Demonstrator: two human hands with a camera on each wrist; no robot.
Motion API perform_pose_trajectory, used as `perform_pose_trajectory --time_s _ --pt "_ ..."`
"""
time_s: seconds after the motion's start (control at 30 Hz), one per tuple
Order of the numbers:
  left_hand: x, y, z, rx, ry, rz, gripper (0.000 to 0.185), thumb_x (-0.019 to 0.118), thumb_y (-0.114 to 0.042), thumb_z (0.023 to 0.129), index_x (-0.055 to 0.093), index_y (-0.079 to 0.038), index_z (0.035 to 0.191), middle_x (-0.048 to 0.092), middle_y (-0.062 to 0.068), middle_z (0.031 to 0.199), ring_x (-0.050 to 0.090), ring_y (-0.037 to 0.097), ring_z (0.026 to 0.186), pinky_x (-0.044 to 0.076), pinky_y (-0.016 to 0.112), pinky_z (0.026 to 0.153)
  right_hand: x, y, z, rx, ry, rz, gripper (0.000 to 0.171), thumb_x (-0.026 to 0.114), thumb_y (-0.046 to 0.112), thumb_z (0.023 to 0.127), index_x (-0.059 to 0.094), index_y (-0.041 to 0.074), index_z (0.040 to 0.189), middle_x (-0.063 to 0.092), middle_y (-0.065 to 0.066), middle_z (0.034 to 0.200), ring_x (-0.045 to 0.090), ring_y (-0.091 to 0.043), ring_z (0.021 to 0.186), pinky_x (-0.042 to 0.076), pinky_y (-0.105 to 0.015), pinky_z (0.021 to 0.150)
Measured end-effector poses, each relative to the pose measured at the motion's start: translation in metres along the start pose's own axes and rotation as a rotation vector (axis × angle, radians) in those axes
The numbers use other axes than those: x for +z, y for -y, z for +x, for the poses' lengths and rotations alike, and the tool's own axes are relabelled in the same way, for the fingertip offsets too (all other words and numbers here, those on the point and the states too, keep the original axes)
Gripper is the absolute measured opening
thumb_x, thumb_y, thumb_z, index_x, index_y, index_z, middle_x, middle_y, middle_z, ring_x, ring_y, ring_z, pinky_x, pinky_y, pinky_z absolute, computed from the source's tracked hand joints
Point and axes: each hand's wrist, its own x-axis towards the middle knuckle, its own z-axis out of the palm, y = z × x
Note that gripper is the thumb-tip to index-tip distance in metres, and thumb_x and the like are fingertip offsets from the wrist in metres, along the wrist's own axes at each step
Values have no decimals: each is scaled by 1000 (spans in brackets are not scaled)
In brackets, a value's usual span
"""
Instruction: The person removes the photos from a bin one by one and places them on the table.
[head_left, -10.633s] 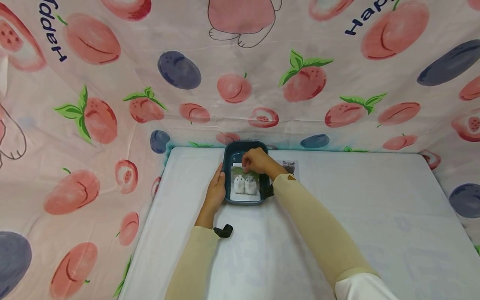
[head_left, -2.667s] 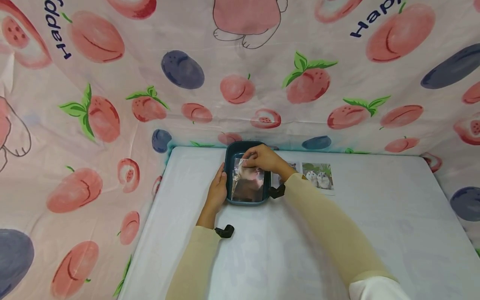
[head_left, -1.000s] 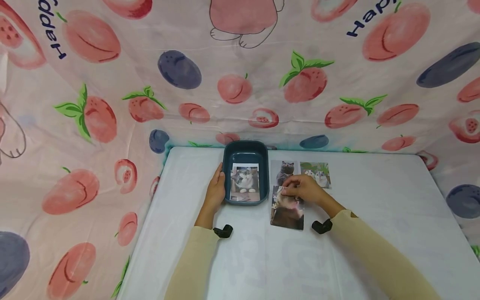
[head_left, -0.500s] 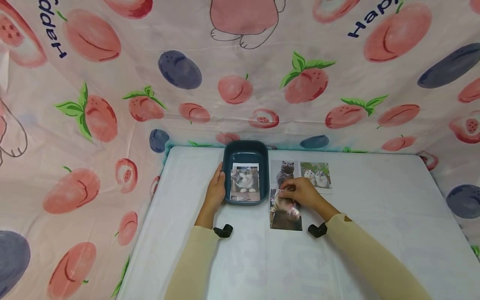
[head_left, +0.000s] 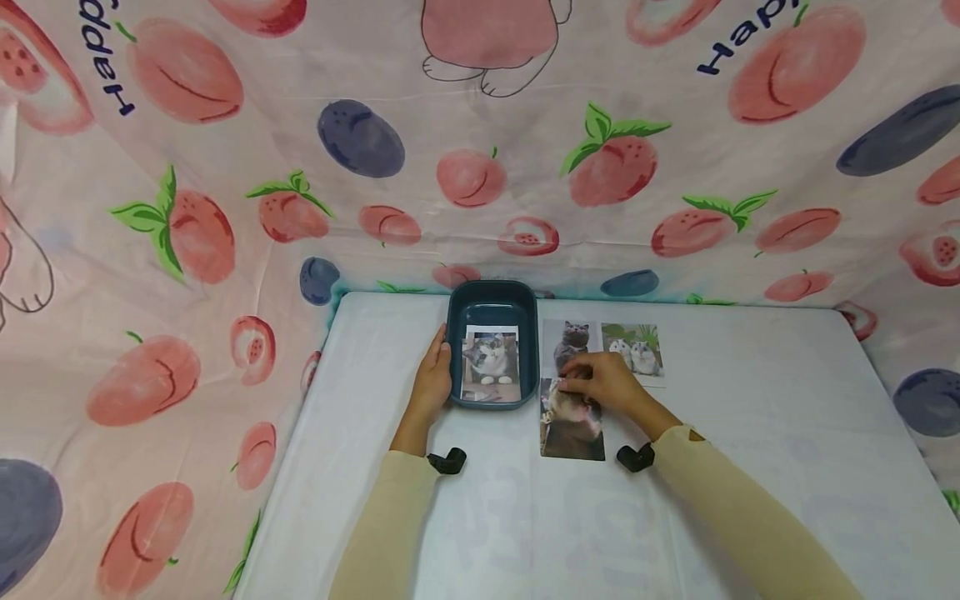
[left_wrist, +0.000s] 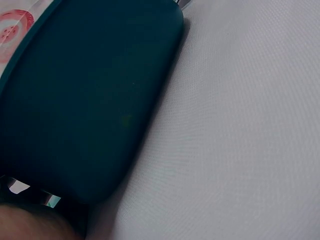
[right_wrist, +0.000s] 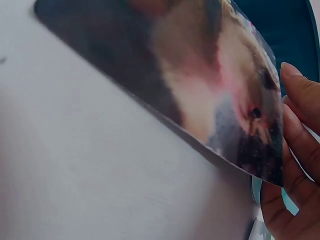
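Note:
A dark teal tray (head_left: 452, 332) stands at the far middle of the white table, with a cat photo (head_left: 491, 363) lying inside it. My left hand (head_left: 432, 380) rests against the tray's left wall (left_wrist: 90, 100). My right hand (head_left: 600, 382) pinches the top edge of a brown-animal photo (head_left: 572, 425), which lies on the table right of the tray; in the right wrist view its edge (right_wrist: 200, 90) is lifted off the cloth, with my fingers (right_wrist: 295, 145) behind it. A grey-cat photo (head_left: 570, 342) and a two-hamster photo (head_left: 636, 354) lie just beyond.
The white table (head_left: 750, 433) is walled at the back and left by a fruit-print cloth (head_left: 225, 208). Black wrist mounts (head_left: 447, 460) sit by each forearm.
Since a second ago my right hand has shifted the brown-animal photo slightly left, squaring it below the grey-cat photo. The left hand has stayed on the tray.

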Motion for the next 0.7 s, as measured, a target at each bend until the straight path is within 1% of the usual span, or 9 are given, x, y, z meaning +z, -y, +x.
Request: perform_pose_trajectory --time_s 0.17,0.33,0.5,0.6,0.7 --pt "0 -1 -1 -1 5 0 50 33 -43 112 26 -42 161 27 -8 169 17 21 159 15 51 129 0 -2 1 -5 18 12 20 85 22 84 79 10 99 75 4 80 67 -6 70 54 -23 62" --pt "0 0 0 1 6 -4 50 33 -43 112 26 -41 161 26 -8 169 16 21 159 15 51 129 1 -4 1 -1 30 -4 19 85 19 84 79 8 99 75 2 79 67 -6 70 55 -23 63" --pt "0 2 1 8 8 -6 51 33 -45 111 26 -40 162 26 -7 169 16 22 159 15 51 129 0 -3 1 20 26 -14 18 84 20 85 79 10 99 75 3 80 67 -6 70 55 -25 65" --pt "0 2 1 6 7 -3 51 33 -45 111 26 -41 161 26 -7 169 16 22 159 15 51 129 -2 -1 2 28 16 -17 17 83 22 86 79 11 99 75 4 81 67 -7 71 54 -26 65" --pt "0 1 1 8 4 -4 50 34 -44 111 27 -41 161 27 -7 169 16 22 159 15 51 129 -5 3 4 32 -12 -11 16 82 23 88 79 12 99 76 3 82 68 -9 74 55 -28 66"
